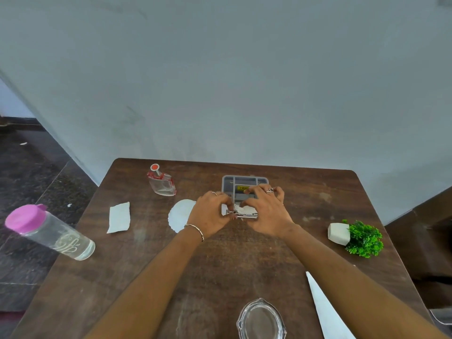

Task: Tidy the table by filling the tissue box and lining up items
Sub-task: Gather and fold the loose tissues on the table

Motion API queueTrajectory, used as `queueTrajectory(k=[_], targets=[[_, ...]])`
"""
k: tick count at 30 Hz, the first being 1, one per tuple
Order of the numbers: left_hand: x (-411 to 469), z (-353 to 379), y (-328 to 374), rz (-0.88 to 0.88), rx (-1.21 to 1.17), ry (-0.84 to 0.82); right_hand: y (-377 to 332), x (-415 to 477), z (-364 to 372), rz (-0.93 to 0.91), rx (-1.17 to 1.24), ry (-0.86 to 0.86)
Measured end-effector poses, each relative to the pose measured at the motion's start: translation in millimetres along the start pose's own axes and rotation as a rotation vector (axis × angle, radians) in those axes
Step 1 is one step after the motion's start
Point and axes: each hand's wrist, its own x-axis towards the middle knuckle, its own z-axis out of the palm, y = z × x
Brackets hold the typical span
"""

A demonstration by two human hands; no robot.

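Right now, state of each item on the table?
tissue box: open, both hands pressing tissue in
left hand: on the tissue
right hand: on the tissue
water bottle: capped, tilted at table edge
perfume bottle: capped, upright
potted plant: tipped on its side
loose tissue: flat, unfolded
glass lid: lying flat

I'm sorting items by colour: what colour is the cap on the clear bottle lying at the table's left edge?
Pink-purple; the bottle cap shows clearly in the head view.

Grey tissue box [244,184] at the table's middle.
White tissues [241,208] bunched at its near end; a folded tissue [119,217] lies well left.
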Motion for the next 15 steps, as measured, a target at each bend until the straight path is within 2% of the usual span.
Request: queueTrajectory(k=[4,8,12,15], targets=[[-18,-17,-14,-0.063,-0.043,0.088,-19,2,3,-0.034,0.027,0.105],[-39,-32,-39,-0.363,-0.187,0.242,-56,13,5,-0.097,0.098,0.194],[-64,-52,-78,-0.625,-0.27,0.387,-103,31,15,-0.166,0.207,0.128],[-82,-63,-109,-0.769,-0.204,0.424,-137,42,25,-0.144,0.389,0.049]])
